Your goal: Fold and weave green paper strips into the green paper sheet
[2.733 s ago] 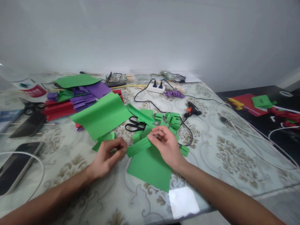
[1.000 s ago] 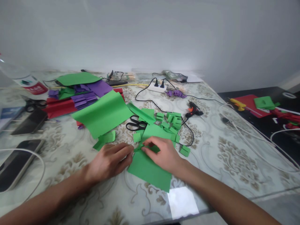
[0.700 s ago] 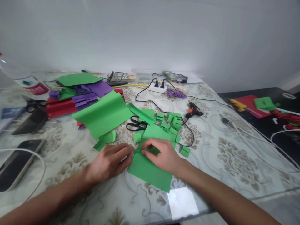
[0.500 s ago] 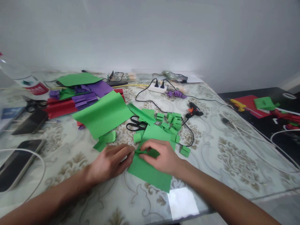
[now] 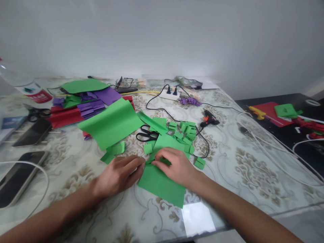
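Between my two hands is a small folded piece of green paper [image 5: 149,162]. My left hand [image 5: 124,173] is closed, pinching its left end between thumb and fingers. My right hand [image 5: 174,165] has thumb and fingertips closed on its right end; the fingers hide most of the piece. Beneath them lies a green paper sheet [image 5: 163,189], flat on the patterned table cover. Several small folded green paper pieces [image 5: 187,130] are scattered past my right hand. Black-handled scissors [image 5: 147,135] lie beyond my left hand, partly under green paper.
A large curved green sheet [image 5: 111,123] covers red and purple paper at the left. A hot glue gun [image 5: 209,118] trails its cord toward a white power strip [image 5: 169,95]. Phones [image 5: 22,175], a second pair of scissors [image 5: 37,113] and a bottle [image 5: 32,87] stand or lie far left.
My right fingertips have shifted slightly up along the folded green paper, and less of the strip shows between them. My left hand stays in place.
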Demonstrator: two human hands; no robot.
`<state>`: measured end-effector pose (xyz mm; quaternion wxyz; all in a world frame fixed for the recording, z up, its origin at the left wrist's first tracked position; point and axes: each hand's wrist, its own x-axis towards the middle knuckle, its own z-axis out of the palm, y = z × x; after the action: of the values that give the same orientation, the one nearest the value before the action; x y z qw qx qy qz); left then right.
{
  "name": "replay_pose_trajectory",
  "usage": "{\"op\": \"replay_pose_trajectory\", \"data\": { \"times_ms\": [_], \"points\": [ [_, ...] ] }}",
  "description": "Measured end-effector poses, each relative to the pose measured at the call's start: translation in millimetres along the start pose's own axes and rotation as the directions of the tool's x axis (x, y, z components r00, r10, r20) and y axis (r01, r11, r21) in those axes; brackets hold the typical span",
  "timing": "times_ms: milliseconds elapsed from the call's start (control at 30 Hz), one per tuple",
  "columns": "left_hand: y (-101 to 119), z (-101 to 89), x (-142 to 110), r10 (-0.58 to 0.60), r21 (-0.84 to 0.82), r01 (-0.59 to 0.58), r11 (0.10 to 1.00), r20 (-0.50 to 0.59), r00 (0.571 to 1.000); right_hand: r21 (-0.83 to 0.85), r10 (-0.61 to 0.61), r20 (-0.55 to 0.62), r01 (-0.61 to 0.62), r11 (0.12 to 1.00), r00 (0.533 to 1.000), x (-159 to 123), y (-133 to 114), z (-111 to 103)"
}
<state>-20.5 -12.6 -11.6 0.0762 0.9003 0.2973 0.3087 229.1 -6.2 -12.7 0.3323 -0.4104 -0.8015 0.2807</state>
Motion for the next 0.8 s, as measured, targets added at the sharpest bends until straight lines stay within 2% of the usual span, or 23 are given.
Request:
{"op": "replay_pose_trajectory", "data": {
  "times_ms": [100, 200, 300, 367, 533, 800],
  "points": [
    [-0.9, -0.3, 0.2, -0.002, 0.003, 0.002, 1.0, 0.011, 1.0, 0.041, 0.028, 0.003, -0.028, 0.999, 1.0, 0.6, -0.5, -1.3],
    [0.9, -2.2, 2.8, -0.028, -0.027, 0.028, 0.999, -0.012, 1.0, 0.217, 0.131, -0.005, -0.127, 0.968, 0.991, 1.9, -1.8, 0.5],
    [4.4, -4.8, 5.9, -0.103, -0.08, 0.099, 0.992, -0.051, 0.993, 0.468, 0.284, 0.025, -0.262, 0.844, 0.958, 4.1, -2.8, 3.5],
    [6.0, -6.0, 6.3, -0.164, -0.126, 0.154, 0.98, -0.067, 0.984, 0.567, 0.357, 0.081, -0.338, 0.752, 0.931, 5.8, -3.4, 3.9],
    [5.6, -6.8, 4.2, -0.271, -0.225, 0.252, 0.941, -0.058, 0.961, 0.641, 0.431, 0.18, -0.438, 0.631, 0.884, 9.7, -5.6, -1.3],
    [7.5, -8.7, 10.3, -0.391, -0.364, 0.377, 0.852, 0.038, 0.92, 0.614, 0.467, 0.118, -0.434, 0.659, 0.876, 8.9, -9.7, -0.6]
  ]
}}
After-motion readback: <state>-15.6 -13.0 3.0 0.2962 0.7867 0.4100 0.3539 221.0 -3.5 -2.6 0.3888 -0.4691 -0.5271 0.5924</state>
